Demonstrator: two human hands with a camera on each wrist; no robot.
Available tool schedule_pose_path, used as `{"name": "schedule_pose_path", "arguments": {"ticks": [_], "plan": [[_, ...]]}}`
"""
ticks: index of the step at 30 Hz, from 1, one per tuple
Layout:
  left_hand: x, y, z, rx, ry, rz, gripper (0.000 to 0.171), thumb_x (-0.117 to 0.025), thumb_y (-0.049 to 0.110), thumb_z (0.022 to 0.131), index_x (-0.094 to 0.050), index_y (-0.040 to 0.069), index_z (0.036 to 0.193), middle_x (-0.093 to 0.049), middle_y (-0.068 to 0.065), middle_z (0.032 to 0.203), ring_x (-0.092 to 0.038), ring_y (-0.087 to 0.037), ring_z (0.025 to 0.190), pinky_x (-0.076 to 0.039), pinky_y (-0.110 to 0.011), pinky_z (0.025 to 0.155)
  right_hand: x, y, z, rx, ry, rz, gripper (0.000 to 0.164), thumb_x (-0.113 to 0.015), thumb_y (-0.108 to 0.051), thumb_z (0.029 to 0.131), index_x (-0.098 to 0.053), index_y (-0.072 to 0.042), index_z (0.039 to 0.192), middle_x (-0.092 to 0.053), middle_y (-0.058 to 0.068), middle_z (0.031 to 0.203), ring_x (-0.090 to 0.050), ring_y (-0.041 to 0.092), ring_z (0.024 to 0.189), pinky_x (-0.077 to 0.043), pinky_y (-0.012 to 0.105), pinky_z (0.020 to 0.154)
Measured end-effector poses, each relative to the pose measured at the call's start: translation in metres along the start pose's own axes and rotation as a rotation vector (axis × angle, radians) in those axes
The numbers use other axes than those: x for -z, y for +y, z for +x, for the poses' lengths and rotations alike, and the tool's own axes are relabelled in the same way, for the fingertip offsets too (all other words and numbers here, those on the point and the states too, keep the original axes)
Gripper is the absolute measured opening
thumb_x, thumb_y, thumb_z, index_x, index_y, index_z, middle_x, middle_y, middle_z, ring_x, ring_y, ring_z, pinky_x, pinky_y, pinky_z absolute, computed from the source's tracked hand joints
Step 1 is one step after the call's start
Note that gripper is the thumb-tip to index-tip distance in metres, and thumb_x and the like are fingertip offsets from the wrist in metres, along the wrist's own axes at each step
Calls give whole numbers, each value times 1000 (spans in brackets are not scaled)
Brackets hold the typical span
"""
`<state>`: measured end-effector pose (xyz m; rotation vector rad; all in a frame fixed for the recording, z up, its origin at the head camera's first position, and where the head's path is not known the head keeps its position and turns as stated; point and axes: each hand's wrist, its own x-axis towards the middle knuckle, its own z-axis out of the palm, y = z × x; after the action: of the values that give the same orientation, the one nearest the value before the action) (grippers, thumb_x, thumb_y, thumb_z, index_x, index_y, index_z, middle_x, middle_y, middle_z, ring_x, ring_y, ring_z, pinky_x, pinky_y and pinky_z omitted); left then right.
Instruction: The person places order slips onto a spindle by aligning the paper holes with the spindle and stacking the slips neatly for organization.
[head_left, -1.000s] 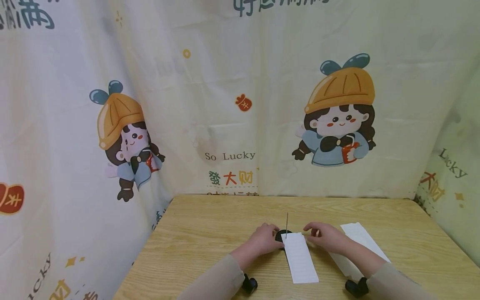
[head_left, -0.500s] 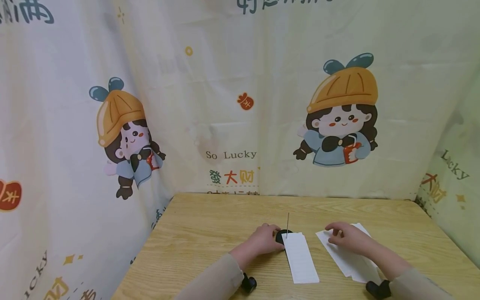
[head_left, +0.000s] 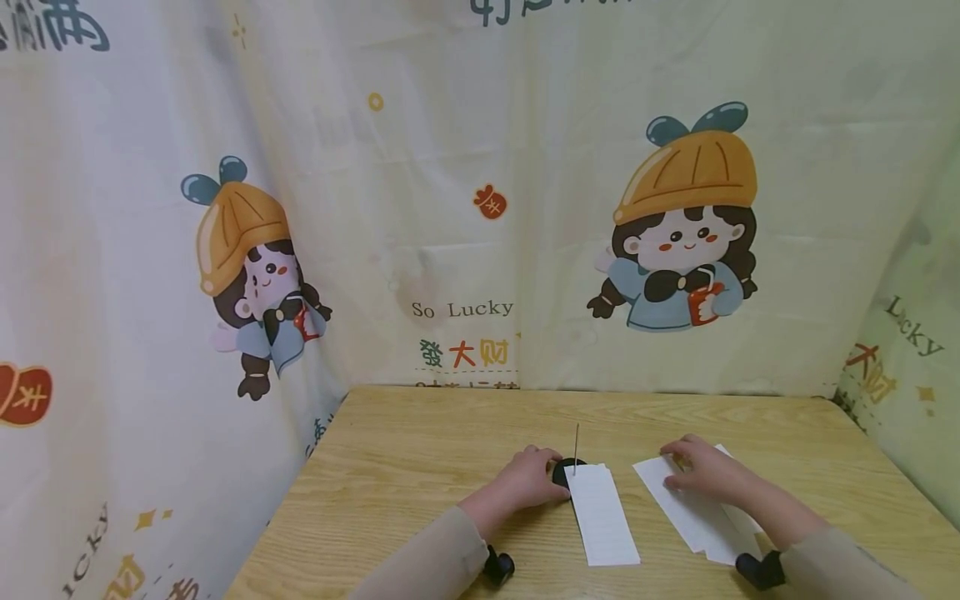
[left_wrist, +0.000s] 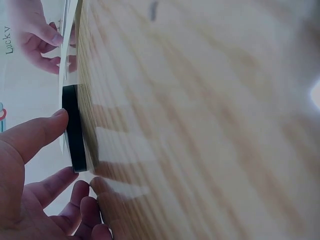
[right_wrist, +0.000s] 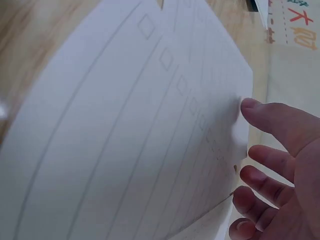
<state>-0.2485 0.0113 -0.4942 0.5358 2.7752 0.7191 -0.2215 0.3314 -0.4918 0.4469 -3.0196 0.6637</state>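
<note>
A receipt spike stands upright on the table, its thin metal rod (head_left: 577,446) rising from a round black base (left_wrist: 75,132). My left hand (head_left: 528,478) grips that base at its left side, the thumb on one edge and a finger at the other. A white paper slip (head_left: 604,521) is on the spike near its top end and extends toward me. Farther right lie loose lined slips with small printed boxes (right_wrist: 125,110), overlapping each other. My right hand (head_left: 705,471) is over their far part, thumb at the paper's edge and fingers loosely bent, apart from the thumb.
The wooden table (head_left: 420,442) ends at a printed curtain (head_left: 555,250) behind it. Black wrist devices (head_left: 498,567) sit under both forearms, the right one close to the loose slips.
My right hand has moved right, from beside the spiked slip to over the loose slips, uncovering the left part of them. My left hand stays on the base.
</note>
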Motion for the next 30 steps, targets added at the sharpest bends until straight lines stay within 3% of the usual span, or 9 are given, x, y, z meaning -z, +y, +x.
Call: {"name": "schedule_pose_path", "arguments": {"ticks": [4, 12, 19, 23, 30], "plan": [[2, 2, -1, 1, -6, 0, 57, -84, 39, 78, -64, 19, 128, -55, -1, 101, -52, -18, 92, -48, -34, 81, 1, 2, 3, 2, -31, -10, 49, -84, -24, 76, -66, 3, 112, -58, 11, 102, -58, 27, 92, -48, 48, 82], [2, 2, 1, -4, -6, 1, 56, -83, 39, 78, -64, 19, 127, -55, 0, 100, -51, -17, 91, -47, -33, 80, 1, 3, 9, 22, -59, -28, 38, -85, -24, 76, -65, -3, 102, -55, 4, 97, -54, 20, 87, -48, 44, 79], [2, 0, 1, 0, -3, -4, 57, -84, 39, 78, -64, 19, 127, -55, 0, 100, -51, -17, 91, -47, -34, 81, 3, 2, 13, -43, -115, 59, 29, -83, -21, 79, -63, -8, 96, -55, 0, 90, -50, 18, 81, -45, 40, 74], [3, 2, 0, 0, -3, 1, 57, -84, 39, 78, -64, 18, 127, -55, -1, 100, -52, -18, 92, -48, -35, 81, 2, 2, 14, -79, -130, 79, 27, -82, -20, 80, -62, -12, 97, -57, 0, 85, -50, 18, 78, -43, 39, 72], [4, 3, -2, 3, 0, 9, 56, -84, 39, 78, -64, 19, 126, -55, -1, 100, -52, -18, 92, -47, -36, 80, 5, -2, 11, -95, -92, 138, 34, -75, -5, 83, -63, -5, 114, -57, 5, 88, -51, 21, 79, -44, 39, 71]]}}
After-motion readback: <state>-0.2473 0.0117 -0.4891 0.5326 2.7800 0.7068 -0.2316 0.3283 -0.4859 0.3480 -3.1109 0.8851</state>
